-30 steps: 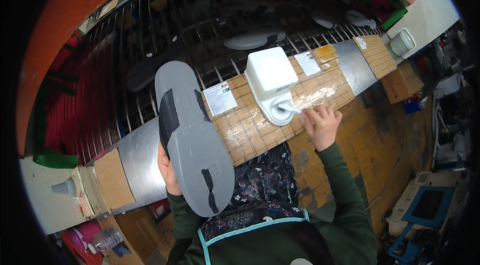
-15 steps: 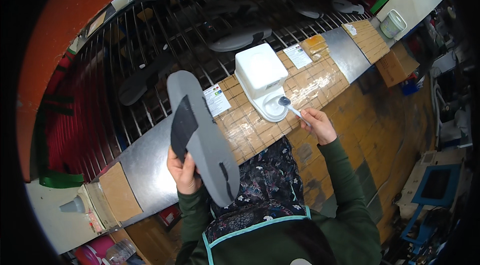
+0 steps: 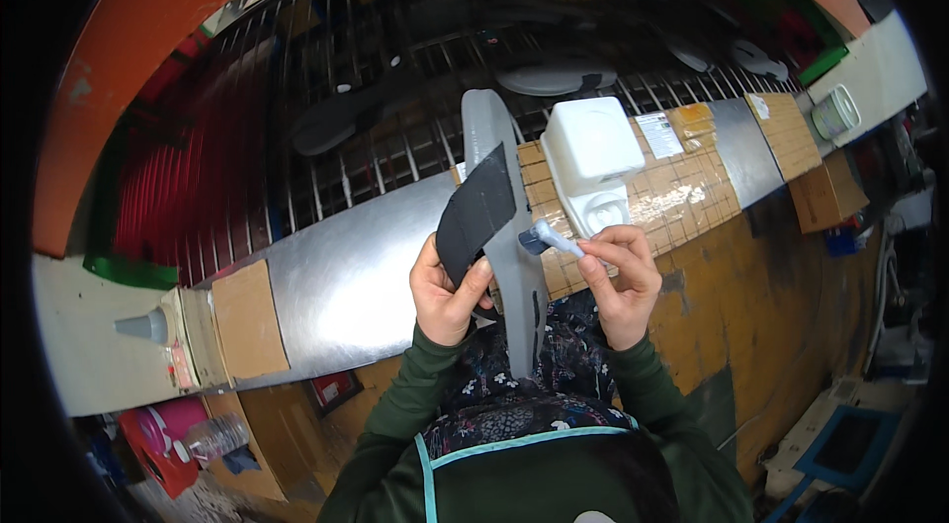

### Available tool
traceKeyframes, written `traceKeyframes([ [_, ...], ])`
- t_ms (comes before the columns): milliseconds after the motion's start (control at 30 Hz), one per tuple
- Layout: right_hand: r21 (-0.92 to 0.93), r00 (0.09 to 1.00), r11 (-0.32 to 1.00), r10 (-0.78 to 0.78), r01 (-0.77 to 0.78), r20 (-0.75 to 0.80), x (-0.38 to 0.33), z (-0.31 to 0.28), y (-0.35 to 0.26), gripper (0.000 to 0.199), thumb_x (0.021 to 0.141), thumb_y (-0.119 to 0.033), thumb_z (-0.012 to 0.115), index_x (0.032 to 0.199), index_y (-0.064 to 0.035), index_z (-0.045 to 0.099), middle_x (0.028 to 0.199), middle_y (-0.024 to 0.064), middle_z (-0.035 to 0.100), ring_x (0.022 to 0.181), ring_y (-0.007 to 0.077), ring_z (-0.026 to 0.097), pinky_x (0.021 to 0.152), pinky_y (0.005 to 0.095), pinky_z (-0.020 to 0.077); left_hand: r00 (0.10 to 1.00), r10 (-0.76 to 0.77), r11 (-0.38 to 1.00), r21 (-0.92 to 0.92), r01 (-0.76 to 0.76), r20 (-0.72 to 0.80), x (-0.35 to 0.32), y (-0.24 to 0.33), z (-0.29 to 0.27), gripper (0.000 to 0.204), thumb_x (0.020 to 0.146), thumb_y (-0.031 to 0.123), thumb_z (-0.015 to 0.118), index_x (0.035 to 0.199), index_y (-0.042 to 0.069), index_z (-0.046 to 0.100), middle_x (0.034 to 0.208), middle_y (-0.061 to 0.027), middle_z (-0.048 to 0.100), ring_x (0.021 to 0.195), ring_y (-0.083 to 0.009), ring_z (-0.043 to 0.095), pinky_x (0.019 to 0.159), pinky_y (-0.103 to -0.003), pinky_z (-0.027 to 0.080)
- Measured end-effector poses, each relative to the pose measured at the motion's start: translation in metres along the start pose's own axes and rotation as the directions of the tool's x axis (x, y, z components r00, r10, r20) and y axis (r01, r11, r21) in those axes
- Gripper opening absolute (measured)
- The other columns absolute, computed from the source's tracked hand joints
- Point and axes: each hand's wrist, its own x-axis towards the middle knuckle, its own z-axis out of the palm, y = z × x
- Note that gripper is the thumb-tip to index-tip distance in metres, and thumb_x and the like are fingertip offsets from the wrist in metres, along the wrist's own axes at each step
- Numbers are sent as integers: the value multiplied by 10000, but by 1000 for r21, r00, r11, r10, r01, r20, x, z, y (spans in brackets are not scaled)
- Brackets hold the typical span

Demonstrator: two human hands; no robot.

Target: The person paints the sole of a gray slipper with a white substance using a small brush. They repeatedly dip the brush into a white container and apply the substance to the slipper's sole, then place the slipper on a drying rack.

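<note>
Thin metal bars point(image 3: 346, 191) stretch behind my shiny bench point(image 3: 336, 256). Held up in front of me, turned nearly edge-on, is a gray shoe sole point(image 3: 515, 266). My left hand point(image 3: 445, 296) grips it beside its black flap point(image 3: 479, 217). My right hand point(image 3: 621, 288) pinches a small brush point(image 3: 558, 238), bristles close to the sole; I can't tell if they touch. One white pot point(image 3: 598, 147) stands near.

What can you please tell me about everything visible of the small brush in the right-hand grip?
The brush has a pale, bluish-white handle that looks like smooth plastic, and short, dark bristles across its head. The right-hand grip pinches the handle, hiding its far end. The brush slants, head up and to the left in the picture, with the bristles right by the edge of the grey sandal; whether they touch it cannot be told.
</note>
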Motion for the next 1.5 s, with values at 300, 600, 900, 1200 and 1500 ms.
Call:
traceKeyframes([
  [300,-119,999,993,11,-6,47,12,15,5,166,823,-39,729,988,-28,743,940,43,557,738,93,531,626,220,452,1000,-19,995,97,19,-1,-12,7,-6,262,877,94,707,1034,-9,524,828,-49,630,594,-60,570,508,-205,478],
  [600,-469,959,842,-282,265,36,44,8,-3,197,771,-122,782,967,-125,763,947,14,588,728,122,507,757,292,328,999,-32,956,293,21,32,-15,12,-20,260,827,99,761,943,-13,556,792,-30,639,687,-49,579,600,-215,476],
  [900,-462,933,812,-337,357,129,59,-3,-11,225,732,-123,799,953,-125,756,901,5,608,777,133,529,764,305,312,997,-16,941,337,-12,78,-15,16,-25,269,820,105,764,962,-24,576,791,-17,639,696,-42,570,610,-203,465],
  [1200,-522,894,733,-419,436,158,68,-6,-15,221,724,-127,800,940,-130,755,883,-5,616,784,130,544,767,306,308,996,-24,947,322,-7,91,-18,19,-23,270,816,112,771,954,-20,581,772,-10,634,679,-40,561,602,-206,458],
  [1500,-524,873,700,-422,484,243,67,-13,-13,229,715,-135,801,940,-138,757,875,-5,620,757,126,530,750,307,299,992,-30,935,355,-16,123,-17,21,-24,267,822,121,765,959,-18,582,772,-4,626,679,-38,549,604,-206,452],
])
